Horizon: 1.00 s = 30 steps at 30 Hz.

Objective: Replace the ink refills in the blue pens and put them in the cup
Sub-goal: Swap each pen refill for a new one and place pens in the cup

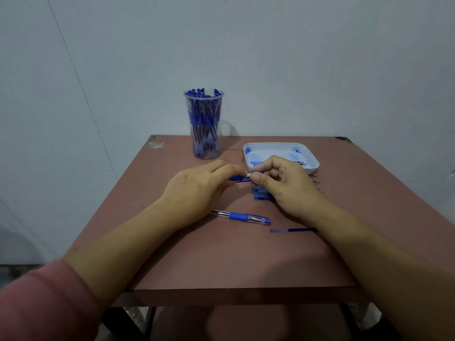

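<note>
We find the cup (203, 124) at the far side of the bench (221, 262) already packed with blue pens. The left grip (197, 190) and right grip (283, 183) each pinch an end of the held pen (237, 178), apparently mid-refill. A second pen (242, 217) and a loose refill (293, 230) lie on the bench, not yet cupped. We judge the work well advanced but unfinished.

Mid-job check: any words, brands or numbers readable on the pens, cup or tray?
None readable.
Pens in the cup: faint barrel marks, too blurred to read.
Loose pen, held pen, tray: no lettering visible.
</note>
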{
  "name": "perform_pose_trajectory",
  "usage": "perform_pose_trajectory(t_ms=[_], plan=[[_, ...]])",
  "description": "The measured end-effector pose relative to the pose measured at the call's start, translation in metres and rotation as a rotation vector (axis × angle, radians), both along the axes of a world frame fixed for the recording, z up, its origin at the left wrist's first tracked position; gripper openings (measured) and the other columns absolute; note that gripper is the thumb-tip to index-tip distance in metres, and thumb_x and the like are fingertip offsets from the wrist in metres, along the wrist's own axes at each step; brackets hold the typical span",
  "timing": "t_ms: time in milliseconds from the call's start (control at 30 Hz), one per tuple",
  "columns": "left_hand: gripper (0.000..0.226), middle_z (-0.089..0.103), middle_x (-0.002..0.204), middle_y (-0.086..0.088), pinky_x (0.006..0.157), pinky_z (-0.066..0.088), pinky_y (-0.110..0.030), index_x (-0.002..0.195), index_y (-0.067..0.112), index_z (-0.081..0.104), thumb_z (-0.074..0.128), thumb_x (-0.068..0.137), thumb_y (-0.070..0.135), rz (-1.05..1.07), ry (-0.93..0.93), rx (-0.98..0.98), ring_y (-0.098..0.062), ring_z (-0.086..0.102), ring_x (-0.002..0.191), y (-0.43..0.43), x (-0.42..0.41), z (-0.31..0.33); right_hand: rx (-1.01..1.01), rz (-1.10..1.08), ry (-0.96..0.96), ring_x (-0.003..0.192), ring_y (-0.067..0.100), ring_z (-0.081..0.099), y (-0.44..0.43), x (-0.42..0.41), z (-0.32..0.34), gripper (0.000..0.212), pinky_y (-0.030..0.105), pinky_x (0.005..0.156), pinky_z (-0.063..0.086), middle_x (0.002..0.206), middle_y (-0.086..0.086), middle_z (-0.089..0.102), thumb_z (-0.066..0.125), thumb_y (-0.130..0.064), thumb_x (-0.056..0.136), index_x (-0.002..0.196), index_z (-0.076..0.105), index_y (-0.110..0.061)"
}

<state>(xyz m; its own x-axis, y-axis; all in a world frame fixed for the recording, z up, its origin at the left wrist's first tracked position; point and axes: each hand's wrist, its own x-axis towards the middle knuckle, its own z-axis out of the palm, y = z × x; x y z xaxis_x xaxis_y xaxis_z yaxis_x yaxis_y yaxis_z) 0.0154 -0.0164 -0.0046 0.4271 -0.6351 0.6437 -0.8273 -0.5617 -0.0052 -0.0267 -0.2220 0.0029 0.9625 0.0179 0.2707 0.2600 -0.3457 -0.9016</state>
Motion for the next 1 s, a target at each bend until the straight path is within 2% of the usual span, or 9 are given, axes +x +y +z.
perform_pose_trajectory(t_ms=[133,367,533,633,733,767,833,900,1000], plan=[[0.034,0.066,0.107,0.014,0.049,0.05,-0.036,0.123,0.034,0.056,0.039,0.094,0.028,0.001,0.054,-0.026,-0.017,0.066,0.081,0.001,0.0,-0.004,-0.008,0.004,-0.009,0.082,0.007,0.07,-0.001,0.001,-0.001,0.005,0.015,0.074,0.051,0.087,0.004,0.074,0.068,-0.014,0.088,0.091,0.065,-0.015],[0.045,0.065,0.098,0.015,0.061,0.053,-0.035,0.129,0.035,0.06,0.033,0.093,0.033,0.001,0.185,-0.051,-0.013,0.064,0.086,0.003,-0.006,-0.001,-0.03,0.04,-0.051,0.08,0.005,0.07,-0.004,0.001,0.002,0.005,0.016,0.073,0.051,0.086,0.003,0.074,0.067,-0.009,0.088,0.088,0.065,-0.013],[0.044,0.066,0.117,0.018,0.079,0.052,-0.031,0.135,0.043,0.054,0.042,0.096,0.027,0.008,0.306,-0.041,-0.008,0.061,0.101,0.004,-0.006,-0.001,-0.132,0.047,-0.104,0.077,0.003,0.068,-0.005,0.0,0.004,0.015,0.015,0.072,0.049,0.082,-0.003,0.073,0.068,-0.008,0.088,0.081,0.064,-0.022],[0.045,0.063,0.109,0.028,0.077,0.044,-0.014,0.133,0.048,0.055,0.047,0.099,0.019,0.056,0.333,-0.071,-0.001,0.056,0.095,0.018,0.0,-0.002,-0.184,-0.064,-0.137,0.077,0.007,0.067,-0.024,0.004,0.006,0.021,0.023,0.073,0.049,0.077,-0.011,0.071,0.069,-0.01,0.087,0.077,0.062,-0.027],[0.043,0.062,0.101,0.031,0.072,0.034,0.0,0.129,0.044,0.06,0.055,0.096,0.016,0.113,0.291,-0.133,0.002,0.05,0.087,0.032,0.007,-0.002,-0.265,-0.095,-0.124,0.08,0.027,0.064,-0.036,0.004,0.005,0.015,0.041,0.077,0.051,0.08,0.0,0.07,0.071,-0.017,0.086,0.078,0.063,-0.027],[0.04,0.066,0.106,0.027,0.074,0.033,0.002,0.128,0.041,0.061,0.057,0.096,0.018,0.115,0.26,-0.132,0.002,0.052,0.092,0.032,0.007,-0.003,-0.299,-0.079,-0.116,0.079,0.027,0.062,-0.033,0.004,0.003,0.013,0.04,0.076,0.05,0.08,0.001,0.069,0.071,-0.02,0.086,0.079,0.063,-0.028],[0.031,0.07,0.11,0.019,0.074,0.03,0.005,0.124,0.035,0.066,0.059,0.095,0.025,0.112,0.194,-0.133,-0.004,0.053,0.1,0.028,0.009,-0.005,-0.366,-0.039,-0.122,0.077,0.012,0.059,-0.021,0.004,0.002,0.012,0.028,0.072,0.048,0.081,-0.006,0.067,0.072,-0.027,0.084,0.079,0.063,-0.033],[0.029,0.072,0.108,0.017,0.072,0.031,0.001,0.12,0.033,0.069,0.054,0.095,0.035,0.124,0.148,-0.125,-0.006,0.056,0.099,0.025,0.008,-0.006,-0.48,-0.004,-0.126,0.088,0.002,0.055,-0.011,0.004,0.001,0.009,0.02,0.076,0.043,0.09,-0.011,0.065,0.071,-0.036,0.082,0.081,0.063,-0.038],[0.034,0.071,0.109,0.017,0.074,0.036,-0.009,0.119,0.033,0.07,0.048,0.095,0.042,0.118,0.102,-0.114,-0.005,0.061,0.098,0.025,0.007,-0.006,-0.624,0.043,-0.12,0.1,0.0,0.044,-0.009,0.0,0.001,0.007,0.022,0.085,0.038,0.094,-0.017,0.063,0.069,-0.044,0.082,0.083,0.064,-0.04]])
